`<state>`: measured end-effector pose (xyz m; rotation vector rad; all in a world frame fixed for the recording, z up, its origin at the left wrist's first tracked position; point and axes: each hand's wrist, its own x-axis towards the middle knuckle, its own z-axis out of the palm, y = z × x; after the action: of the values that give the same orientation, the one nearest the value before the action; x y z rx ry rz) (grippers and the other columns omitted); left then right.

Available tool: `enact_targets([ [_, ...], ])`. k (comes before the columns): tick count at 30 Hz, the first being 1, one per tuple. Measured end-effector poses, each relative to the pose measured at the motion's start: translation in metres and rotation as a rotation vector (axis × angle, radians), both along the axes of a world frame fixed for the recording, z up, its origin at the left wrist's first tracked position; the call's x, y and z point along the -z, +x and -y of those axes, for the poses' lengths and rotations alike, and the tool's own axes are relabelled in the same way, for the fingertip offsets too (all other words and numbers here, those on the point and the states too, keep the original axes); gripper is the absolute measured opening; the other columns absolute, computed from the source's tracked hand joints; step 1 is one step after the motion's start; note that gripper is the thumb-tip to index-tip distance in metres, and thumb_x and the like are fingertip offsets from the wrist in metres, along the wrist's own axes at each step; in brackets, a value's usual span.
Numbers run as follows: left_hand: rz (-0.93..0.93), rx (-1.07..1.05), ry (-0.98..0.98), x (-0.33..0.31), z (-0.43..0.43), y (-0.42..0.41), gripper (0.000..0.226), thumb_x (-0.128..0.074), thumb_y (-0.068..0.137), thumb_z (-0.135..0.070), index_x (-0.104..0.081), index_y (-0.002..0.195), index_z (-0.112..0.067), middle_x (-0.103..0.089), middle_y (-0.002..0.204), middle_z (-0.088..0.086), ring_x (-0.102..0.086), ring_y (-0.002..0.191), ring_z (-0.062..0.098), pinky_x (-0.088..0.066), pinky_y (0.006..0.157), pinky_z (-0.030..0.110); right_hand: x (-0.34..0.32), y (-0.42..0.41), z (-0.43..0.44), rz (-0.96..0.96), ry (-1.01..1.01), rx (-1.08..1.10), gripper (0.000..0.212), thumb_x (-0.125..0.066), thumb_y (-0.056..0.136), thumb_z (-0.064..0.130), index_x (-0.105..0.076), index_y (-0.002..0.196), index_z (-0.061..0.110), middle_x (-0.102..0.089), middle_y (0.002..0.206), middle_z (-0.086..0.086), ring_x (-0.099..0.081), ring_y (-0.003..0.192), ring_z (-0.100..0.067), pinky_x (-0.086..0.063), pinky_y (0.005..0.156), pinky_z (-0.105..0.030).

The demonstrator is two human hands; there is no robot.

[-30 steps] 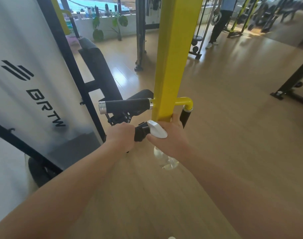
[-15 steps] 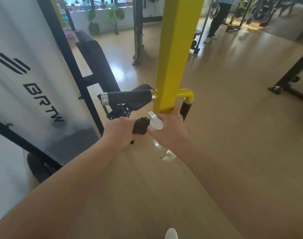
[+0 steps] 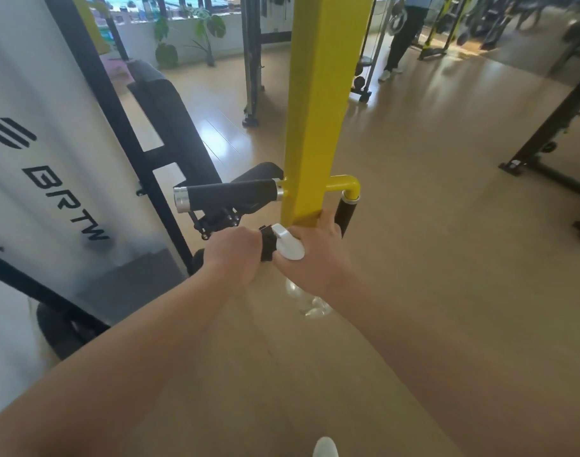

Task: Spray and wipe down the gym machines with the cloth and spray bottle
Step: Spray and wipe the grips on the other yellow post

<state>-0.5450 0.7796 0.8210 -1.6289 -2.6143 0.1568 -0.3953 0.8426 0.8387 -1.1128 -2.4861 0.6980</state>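
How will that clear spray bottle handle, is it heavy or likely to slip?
Probably light: the spray bottle has a see-through body that seems to hold little liquid, and the right hand carries it alone. It is likely stiff plastic, not fragile. Its smooth, rounded body could slip if wet, and might roll if laid down.

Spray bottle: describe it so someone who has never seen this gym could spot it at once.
Find the tall yellow post in mid-frame and follow it down to its lower end. There the right hand holds the spray bottle: white trigger head on top, clear body hanging below, unlike the black cloth in the left hand beside it.
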Motion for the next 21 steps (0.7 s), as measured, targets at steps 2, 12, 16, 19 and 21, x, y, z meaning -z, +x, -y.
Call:
enact_targets([
  [2,0.013,0.008,0.031,-0.001,-0.011,0.007,0.015,-0.057,0.099,-0.015,-0.070,0.105,-0.018,-0.057,0.077,-0.004,-0.064,0.076,0.022,-0.052,0.066,0.033,-0.003,-0.001,-0.002,0.002,-0.021,-0.008,0.025,-0.072,0.086,0.052,-0.072,0.105,0.036,-0.034,0.135,-0.004,-0.046,0.107,-0.029,-0.046,0.096,-0.037],
  [12,0.049,-0.015,0.126,0.008,0.020,-0.010,0.020,-0.066,0.095,-0.037,-0.059,0.108,-0.024,-0.049,0.077,-0.009,-0.056,0.069,0.018,-0.042,0.061,0.030,0.000,-0.004,0.005,-0.007,0.007,0.041,0.026,-0.074,0.084,0.048,-0.073,0.106,0.034,-0.035,0.132,-0.004,-0.040,0.105,-0.027,-0.038,0.085,-0.031],
  [16,0.084,-0.082,0.110,0.006,0.052,-0.030,0.024,-0.072,0.090,-0.040,-0.059,0.105,-0.026,-0.056,0.078,-0.009,-0.060,0.068,0.017,-0.057,0.066,0.033,0.003,-0.008,0.001,-0.008,-0.003,0.033,0.027,-0.073,0.083,0.051,-0.073,0.105,0.034,-0.037,0.129,-0.004,-0.044,0.110,-0.030,-0.033,0.088,-0.030],
  [19,0.048,-0.096,0.060,-0.001,0.049,-0.025,0.021,-0.069,0.092,-0.036,-0.062,0.106,-0.022,-0.053,0.077,-0.006,-0.059,0.068,0.019,-0.056,0.067,0.033,0.005,-0.009,0.003,-0.019,0.007,0.042,0.029,-0.072,0.083,0.052,-0.073,0.105,0.033,-0.036,0.129,-0.003,-0.042,0.108,-0.030,-0.032,0.089,-0.029],
  [21,0.001,-0.084,0.022,-0.001,0.034,-0.013,0.014,-0.066,0.094,-0.026,-0.065,0.107,-0.020,-0.055,0.077,-0.004,-0.060,0.070,0.020,-0.051,0.065,0.032,0.005,-0.006,0.004,-0.003,-0.006,0.037,0.029,-0.073,0.084,0.051,-0.072,0.106,0.033,-0.033,0.132,-0.004,-0.040,0.108,-0.028,-0.035,0.090,-0.030],
])
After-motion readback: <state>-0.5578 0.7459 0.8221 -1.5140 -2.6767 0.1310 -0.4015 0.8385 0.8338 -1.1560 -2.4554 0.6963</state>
